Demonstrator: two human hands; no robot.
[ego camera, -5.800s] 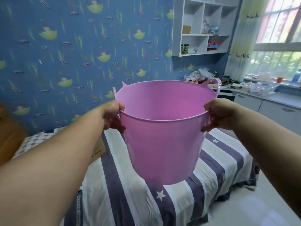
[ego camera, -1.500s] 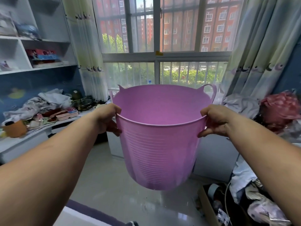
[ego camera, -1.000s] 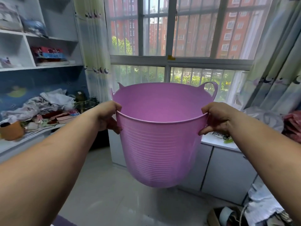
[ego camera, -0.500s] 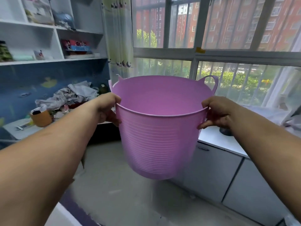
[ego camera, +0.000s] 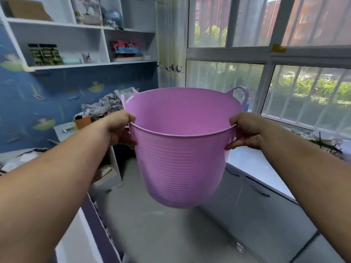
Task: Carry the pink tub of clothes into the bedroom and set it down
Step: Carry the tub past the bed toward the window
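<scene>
Bedroom corner: shelving, window, base cabinets

Far left wall (ego camera: 79, 86) carries blue patterned paper; a white shelf unit (ego camera: 106, 31) is mounted on it, with boxes in its compartments. A cluttered desk (ego camera: 64, 130) stands beneath. A large barred window (ego camera: 266, 54) spans the far right, admitting daylight, with a pale curtain (ego camera: 171, 44) at its left edge. Grey cabinets (ego camera: 252, 202) run below it. The floor (ego camera: 152, 234) is grey and glossy

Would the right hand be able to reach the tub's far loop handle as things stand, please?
Probably not freely: the right hand and left hand both grip the rim of the airborne pink tub; the loop handle itself is unobstructed.
</scene>
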